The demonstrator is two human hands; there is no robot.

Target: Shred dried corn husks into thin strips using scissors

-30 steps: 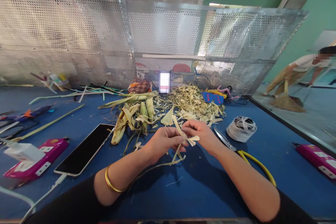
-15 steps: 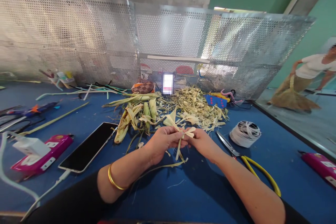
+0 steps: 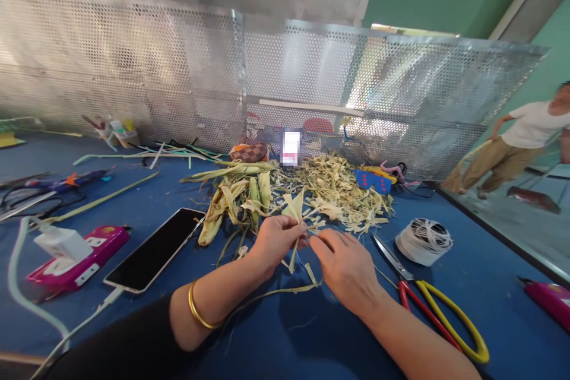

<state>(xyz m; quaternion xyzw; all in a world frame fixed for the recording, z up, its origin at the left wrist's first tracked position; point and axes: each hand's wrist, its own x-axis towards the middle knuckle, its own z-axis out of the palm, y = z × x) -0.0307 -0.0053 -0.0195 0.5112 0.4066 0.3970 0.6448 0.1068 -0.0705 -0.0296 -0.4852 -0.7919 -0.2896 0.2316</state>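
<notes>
The pale husk piece is up over the blue counter, in front of the heap of husk bits. My left hand pinches it between thumb and fingers. My right hand is just beside it, fingers bent; I can't tell if they grip anything. The scissors and white string ball lie to the right. My phone lies to the left.

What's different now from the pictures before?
The right hand turned palm down and drew back a little, uncovering the scissors' red handle. The person in white straightened up. The left hand still pinches the pale husk; the string ball stayed put.
</notes>
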